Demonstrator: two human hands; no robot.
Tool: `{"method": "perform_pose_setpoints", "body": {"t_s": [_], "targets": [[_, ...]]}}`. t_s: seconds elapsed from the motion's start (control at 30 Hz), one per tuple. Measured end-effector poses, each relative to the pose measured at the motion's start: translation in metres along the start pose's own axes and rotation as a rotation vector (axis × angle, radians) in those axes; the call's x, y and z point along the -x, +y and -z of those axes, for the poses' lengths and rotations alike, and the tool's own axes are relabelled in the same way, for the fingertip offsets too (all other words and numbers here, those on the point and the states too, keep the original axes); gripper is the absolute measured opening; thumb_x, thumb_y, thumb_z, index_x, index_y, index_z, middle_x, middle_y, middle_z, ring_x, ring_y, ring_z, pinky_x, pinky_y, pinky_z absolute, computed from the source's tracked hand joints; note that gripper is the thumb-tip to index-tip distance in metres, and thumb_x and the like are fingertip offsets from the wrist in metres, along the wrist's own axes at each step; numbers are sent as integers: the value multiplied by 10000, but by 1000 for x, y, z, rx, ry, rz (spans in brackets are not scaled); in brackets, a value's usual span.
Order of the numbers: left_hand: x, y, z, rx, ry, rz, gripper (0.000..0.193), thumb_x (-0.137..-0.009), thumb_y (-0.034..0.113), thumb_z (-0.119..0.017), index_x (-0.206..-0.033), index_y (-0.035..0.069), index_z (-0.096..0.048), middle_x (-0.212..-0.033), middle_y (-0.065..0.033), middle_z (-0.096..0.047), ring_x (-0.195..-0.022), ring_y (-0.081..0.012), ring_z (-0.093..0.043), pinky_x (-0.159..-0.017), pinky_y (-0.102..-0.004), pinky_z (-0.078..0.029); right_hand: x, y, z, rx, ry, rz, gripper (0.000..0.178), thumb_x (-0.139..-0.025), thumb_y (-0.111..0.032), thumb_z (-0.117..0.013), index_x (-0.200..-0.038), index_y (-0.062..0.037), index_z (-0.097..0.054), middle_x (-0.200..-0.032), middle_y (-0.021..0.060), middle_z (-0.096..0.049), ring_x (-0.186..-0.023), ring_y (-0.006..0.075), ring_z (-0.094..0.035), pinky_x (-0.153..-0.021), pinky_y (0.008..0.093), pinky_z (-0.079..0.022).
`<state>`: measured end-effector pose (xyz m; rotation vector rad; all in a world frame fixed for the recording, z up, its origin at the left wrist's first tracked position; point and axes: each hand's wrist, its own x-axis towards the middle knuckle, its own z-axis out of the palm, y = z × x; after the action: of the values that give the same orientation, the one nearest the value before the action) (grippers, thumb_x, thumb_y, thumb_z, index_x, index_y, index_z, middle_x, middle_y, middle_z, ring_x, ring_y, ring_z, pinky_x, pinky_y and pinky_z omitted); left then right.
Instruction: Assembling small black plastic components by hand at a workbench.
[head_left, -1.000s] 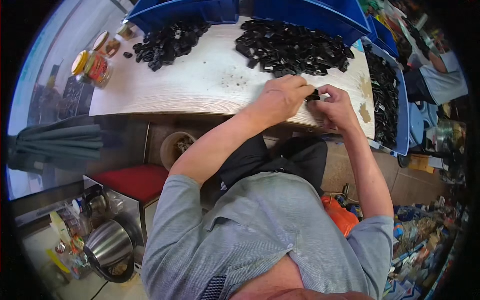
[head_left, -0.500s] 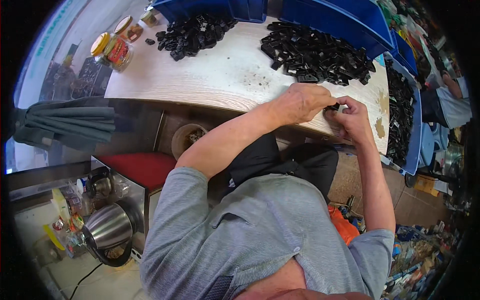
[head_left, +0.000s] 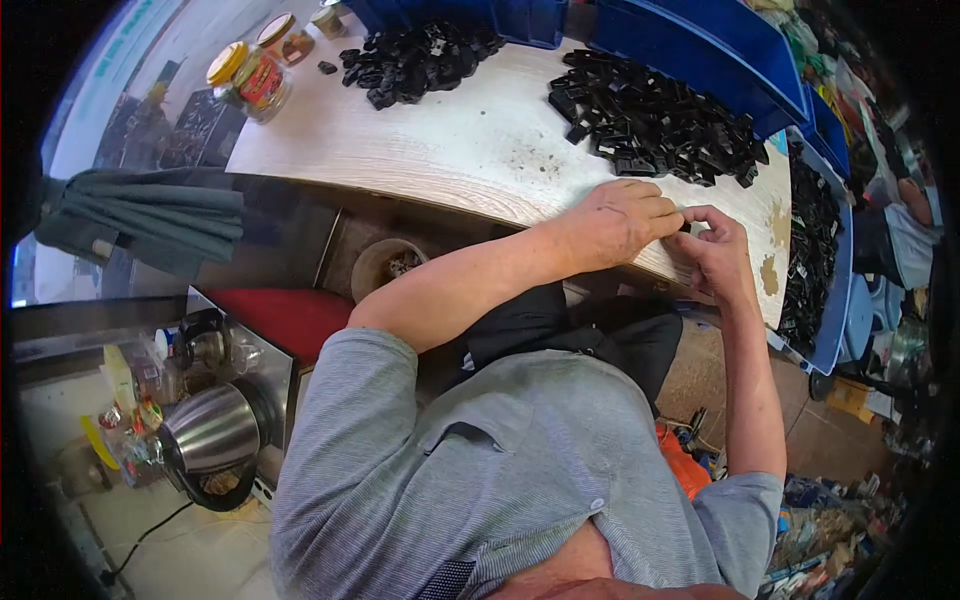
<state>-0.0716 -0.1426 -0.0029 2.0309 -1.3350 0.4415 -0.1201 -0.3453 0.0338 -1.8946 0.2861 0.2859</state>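
Observation:
Both hands meet at the front edge of the white table (head_left: 420,150), toward its right side. Between them is a small black plastic part (head_left: 685,227), mostly covered by fingers. My left hand (head_left: 622,225) has its fingers closed at the part, back of the hand upward. My right hand (head_left: 722,250) pinches the same part between thumb and forefinger. Just beyond the hands lies a large heap of black plastic parts (head_left: 660,120). A second, smaller heap of black parts (head_left: 420,62) sits farther left on the table.
Blue bins (head_left: 710,55) line the table's back. A blue crate (head_left: 832,290) full of black parts stands at the right. Yellow-lidded jars (head_left: 262,85) are at the far left. Below the edge is a bucket (head_left: 368,270); a steel kettle (head_left: 212,428) stands lower left.
The view has shifted slightly, so the table sits a little farther right and higher. My hands remain together at the black part, which is now more hidden by the fingers.

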Motion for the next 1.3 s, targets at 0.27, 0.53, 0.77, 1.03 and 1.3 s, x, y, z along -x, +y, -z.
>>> {"method": "perform_pose_setpoints", "body": {"t_s": [0.27,0.53,0.77,1.03,1.3], "targets": [[49,-65,79,-522,517,184,334,-759,-31,-578,-1069,25,-690,-1043,-167,-674,-1004,-348,-626,-854,-439,-510,1,6,3,-41,70,30,220,-845,-140,-769,-1009,-38,-664,-563,-27,-551,-363,64,-449,-329,241,-288],[128,-142,147,-887,265,520,268,-884,29,-627,-1134,54,-720,-1224,-159,-681,-1066,-369,-639,-929,-437,-516,-1,3,0,-153,111,13,273,-828,-182,-804,-1013,-51,-652,-575,-11,-560,-377,81,-476,-342,239,-297],[114,-137,128,-713,315,456,191,-884,45,-652,-1054,46,-739,-1211,-132,-693,-1070,-327,-665,-910,-415,-536,1,6,6,-235,181,-40,290,-838,-221,-810,-1031,-78,-648,-525,-33,-470,-377,109,-508,-345,274,-449],[116,-137,124,-707,334,376,149,-861,43,-668,-982,65,-752,-1063,-111,-735,-1001,-301,-687,-873,-397,-559,-13,13,20,-300,259,-59,293,-842,-225,-808,-1044,-91,-644,-530,-22,-459,-418,124,-518,-396,307,-506],[105,-116,126,-741,245,260,146,-832,37,-687,-960,71,-749,-946,-81,-738,-867,-273,-671,-758,-380,-547,-17,22,68,-280,434,-70,297,-824,-257,-807,-992,-67,-653,-551,-15,-454,-444,148,-522,-448,324,-529]]}}
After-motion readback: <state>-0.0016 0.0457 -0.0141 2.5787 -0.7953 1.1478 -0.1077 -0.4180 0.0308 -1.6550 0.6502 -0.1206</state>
